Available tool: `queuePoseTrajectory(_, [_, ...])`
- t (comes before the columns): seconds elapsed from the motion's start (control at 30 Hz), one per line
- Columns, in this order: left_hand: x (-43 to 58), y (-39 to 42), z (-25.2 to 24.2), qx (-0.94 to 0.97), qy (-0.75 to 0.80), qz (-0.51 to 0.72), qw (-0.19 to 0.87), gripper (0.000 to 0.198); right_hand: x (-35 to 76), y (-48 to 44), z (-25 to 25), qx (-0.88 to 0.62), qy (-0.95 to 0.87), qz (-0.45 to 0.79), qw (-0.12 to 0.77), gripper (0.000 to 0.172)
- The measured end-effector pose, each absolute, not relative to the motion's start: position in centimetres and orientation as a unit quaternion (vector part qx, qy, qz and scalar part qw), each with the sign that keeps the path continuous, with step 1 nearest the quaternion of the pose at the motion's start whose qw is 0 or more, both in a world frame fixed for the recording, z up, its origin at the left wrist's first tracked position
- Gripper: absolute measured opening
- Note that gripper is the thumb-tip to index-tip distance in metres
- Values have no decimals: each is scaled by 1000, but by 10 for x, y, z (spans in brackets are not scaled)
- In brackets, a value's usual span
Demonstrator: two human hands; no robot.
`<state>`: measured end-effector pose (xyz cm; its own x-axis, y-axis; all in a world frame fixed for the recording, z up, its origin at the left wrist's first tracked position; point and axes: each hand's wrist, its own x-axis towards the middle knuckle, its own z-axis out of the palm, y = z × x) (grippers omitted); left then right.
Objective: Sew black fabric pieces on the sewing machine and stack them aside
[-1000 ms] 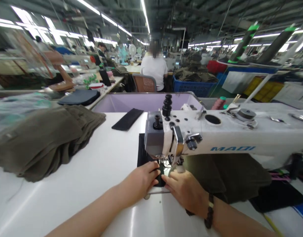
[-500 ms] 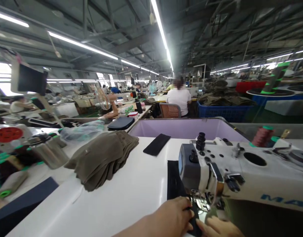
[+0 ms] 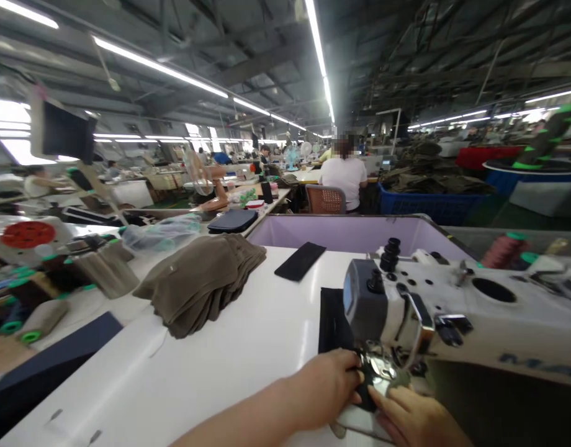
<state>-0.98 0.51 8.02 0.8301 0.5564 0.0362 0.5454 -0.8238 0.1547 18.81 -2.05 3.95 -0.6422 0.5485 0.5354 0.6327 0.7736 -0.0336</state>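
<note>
A white sewing machine stands at the right, its needle area lit. Black fabric lies on the white table and runs under the machine head. My left hand grips the fabric's edge just left of the presser foot, fingers bent together. Close by on the right, my right hand has its fingertips pressed together at the near end of the same fabric, in front of the needle area. Part of the fabric between the hands is covered by fingers.
On the white table lie a stack of brown-grey fabric pieces and a separate black strip. Thread spools and dark blue fabric are at the left. Beyond are a purple-lined bin and a seated person in white.
The view has shifted, so the table and machine appear slightly higher and further right. Both hands remain at the black fabric, and more of my left forearm shows.
</note>
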Motion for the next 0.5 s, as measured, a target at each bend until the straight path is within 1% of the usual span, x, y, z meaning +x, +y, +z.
queuePoseTrajectory(0.07, [-10,3,80,950,295,56,82,22,184,-30,57,-391,-893,-12,221,19])
queuePoseTrajectory(0.13, [-11,4,78,948,298,70,86,18,182,-33,71,-411,-897,29,160,11])
queuePoseTrajectory(0.17, [-11,5,77,947,299,85,83,18,182,-32,75,-407,-903,42,131,11])
queuePoseTrajectory(0.23, [-11,7,75,949,287,97,88,21,184,-30,78,-403,-909,44,102,13])
queuePoseTrajectory(0.33, [-12,7,75,955,264,100,94,24,188,-29,76,-387,-915,31,106,16])
queuePoseTrajectory(0.5, [-13,2,78,960,254,85,82,26,191,-32,72,-347,-926,8,149,16])
